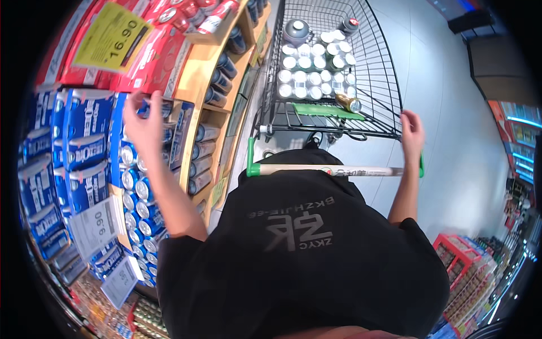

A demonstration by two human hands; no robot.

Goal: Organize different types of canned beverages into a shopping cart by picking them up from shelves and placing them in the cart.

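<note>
My left hand (146, 116) is raised at the shelf display, thumb and fingers apart, in front of blue drink packs (91, 123) and just below red cartons (159, 55). Nothing shows between its fingers. At the right rim of a black wire shopping cart (381, 46) is my right hand (412, 127), its fingers bent near the wire; whether it grips the rim is unclear. In the cart stand several packs of silver-topped cans (315, 78), a dark round-bodied container (296, 30) and a dark bottle with a red cap (349, 25). A gold can (348, 103) lies on its side near the green flap (326, 111).
The cart's handlebar (296, 169) crosses before my waist. Wooden shelves (203, 80) with cans run along the left, with price signs (113, 38) in front. Loose blue cans (137, 212) are stacked lower left. A red-framed crate (457, 258) stands lower right, beside grey floor (449, 140).
</note>
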